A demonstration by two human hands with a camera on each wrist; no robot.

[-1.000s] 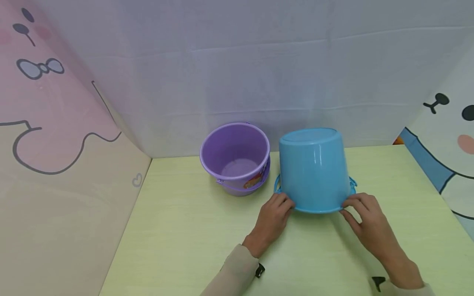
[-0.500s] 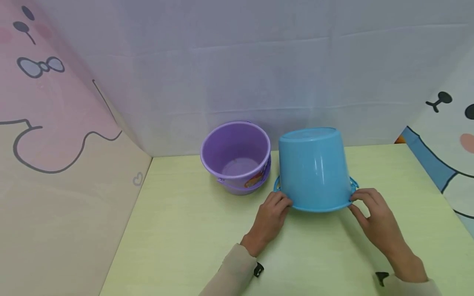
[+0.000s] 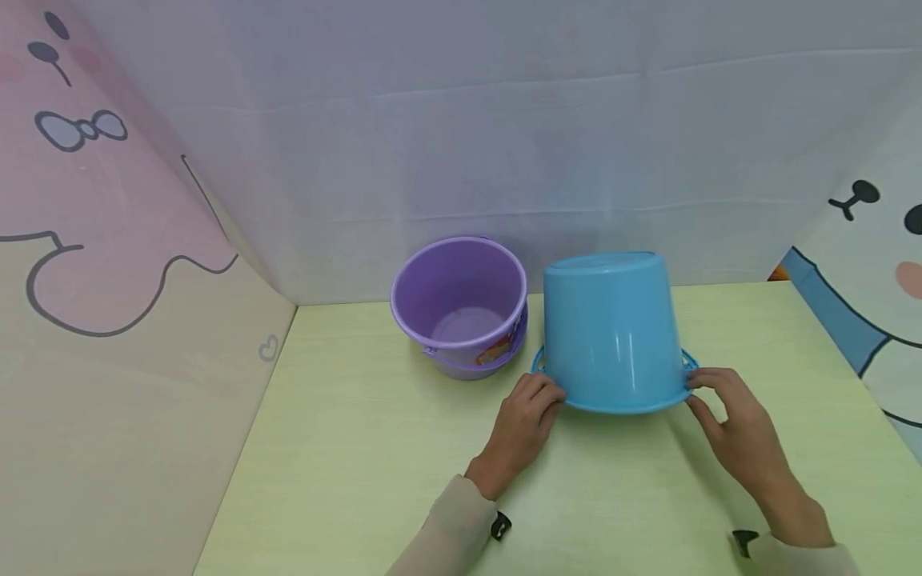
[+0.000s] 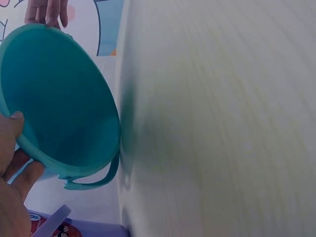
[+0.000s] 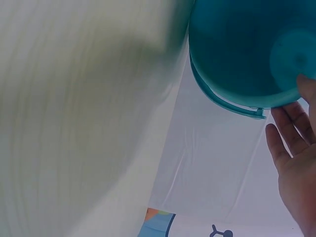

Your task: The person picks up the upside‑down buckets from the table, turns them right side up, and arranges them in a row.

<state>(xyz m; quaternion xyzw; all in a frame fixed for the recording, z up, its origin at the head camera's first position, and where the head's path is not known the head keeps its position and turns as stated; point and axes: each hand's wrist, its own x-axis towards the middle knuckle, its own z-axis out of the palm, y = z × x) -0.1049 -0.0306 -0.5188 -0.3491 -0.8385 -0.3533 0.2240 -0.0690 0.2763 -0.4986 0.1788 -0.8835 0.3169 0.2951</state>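
A blue bucket (image 3: 612,332) is held upside down and tilted, its base up and its near rim raised off the table. My left hand (image 3: 517,424) pinches the rim on the left side; in the left wrist view its thumb (image 4: 16,123) lies over the rim, with fingers outside. At the right side of the rim, my right hand (image 3: 745,436) pinches with the thumb inside and fingers outside, as the right wrist view shows. The bucket's handle (image 4: 94,183) hangs toward the table. Both wrist views look into the bucket, where I see only bare blue wall and base.
An upright purple bucket (image 3: 461,280) stands on the pale green table (image 3: 346,448), just left of the blue one. A pale cloth wall (image 3: 461,136) rises behind them. Printed cartoon panels stand at the left (image 3: 130,320) and right (image 3: 879,320).
My right hand has slid outward and slightly up along the rim, to the right. My left hand has shifted slightly left. The blue bucket has barely moved.
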